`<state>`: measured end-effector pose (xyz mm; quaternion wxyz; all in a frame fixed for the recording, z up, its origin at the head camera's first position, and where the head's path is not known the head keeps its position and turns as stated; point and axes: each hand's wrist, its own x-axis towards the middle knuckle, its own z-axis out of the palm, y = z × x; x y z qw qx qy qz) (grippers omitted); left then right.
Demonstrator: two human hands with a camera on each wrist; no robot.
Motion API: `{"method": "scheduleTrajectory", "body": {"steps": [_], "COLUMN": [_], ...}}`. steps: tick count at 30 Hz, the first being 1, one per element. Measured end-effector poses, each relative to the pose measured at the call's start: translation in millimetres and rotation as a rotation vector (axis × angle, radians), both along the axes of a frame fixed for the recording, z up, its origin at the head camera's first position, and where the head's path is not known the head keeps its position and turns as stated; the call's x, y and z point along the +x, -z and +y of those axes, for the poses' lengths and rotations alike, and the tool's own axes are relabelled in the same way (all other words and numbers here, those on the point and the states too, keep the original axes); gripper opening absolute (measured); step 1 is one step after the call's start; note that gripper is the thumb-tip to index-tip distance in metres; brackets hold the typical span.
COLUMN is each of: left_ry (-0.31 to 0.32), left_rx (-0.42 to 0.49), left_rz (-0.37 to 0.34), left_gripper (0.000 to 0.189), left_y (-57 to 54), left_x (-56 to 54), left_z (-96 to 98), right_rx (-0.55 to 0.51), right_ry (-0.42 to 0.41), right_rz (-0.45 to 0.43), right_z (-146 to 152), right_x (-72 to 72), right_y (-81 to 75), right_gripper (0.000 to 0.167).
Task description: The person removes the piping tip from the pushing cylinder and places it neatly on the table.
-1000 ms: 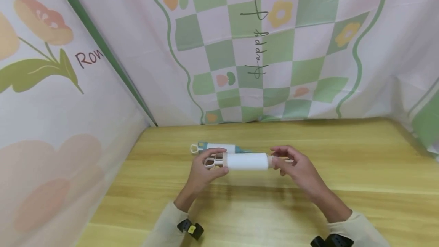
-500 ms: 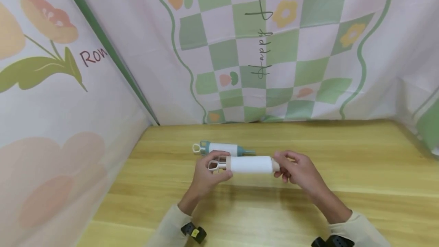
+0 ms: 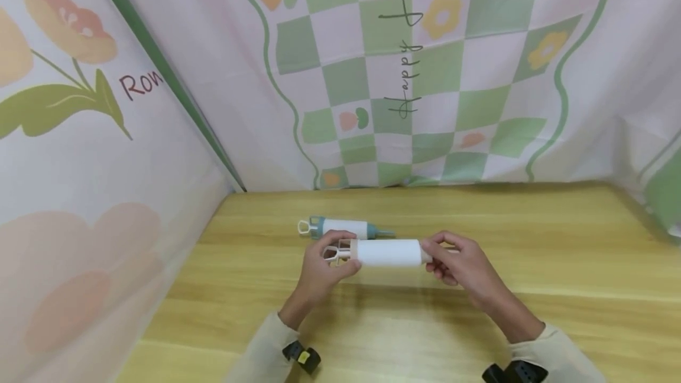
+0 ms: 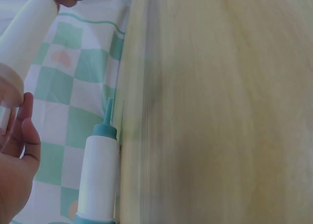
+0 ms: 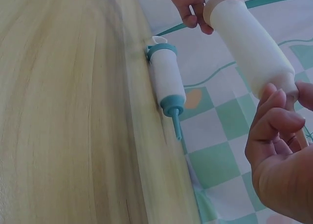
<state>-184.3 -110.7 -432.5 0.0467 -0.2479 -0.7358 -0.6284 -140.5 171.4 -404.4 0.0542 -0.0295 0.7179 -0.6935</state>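
A large plastic syringe [image 3: 388,252] with a white barrel and beige ends is held level above the table in both hands. My left hand [image 3: 321,268] grips its beige collar at the plunger end, thumb below and fingers above; the pale ring handle [image 3: 331,253] shows inside that grasp. At the other end my right hand [image 3: 461,262] pinches the beige nozzle cap [image 5: 283,83] between thumb and fingers, which partly cover it. Just behind, a second syringe [image 3: 346,228] with a white barrel and teal ends lies on the table, its thin nozzle pointing right.
The wooden table [image 3: 558,253] stretches out beneath both hands. A green-and-white checked curtain [image 3: 436,93] hangs along its back edge. On the left, a flower-printed curtain [image 3: 80,182] closes off the side.
My right hand's fingers have shifted around the nozzle cap, curling in more closely than a second ago. My left hand keeps its hold on the collar. The teal syringe stays put.
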Motion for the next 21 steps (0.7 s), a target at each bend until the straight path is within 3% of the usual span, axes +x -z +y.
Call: {"method": "scheduleTrajectory", "body": {"steps": [21], "left_ry": [-0.010], "left_rx": [-0.012], "left_rz": [-0.064], "left_gripper": [0.038], "left_y": [-4.7], "left_x": [1.4], "left_z": [2.2], "right_rx": [-0.015], "right_ry": [-0.001], "right_rz": [0.089], "right_z": [0.2], "right_x": [-1.6], "right_y": [8.0], "right_gripper": [0.031]}}
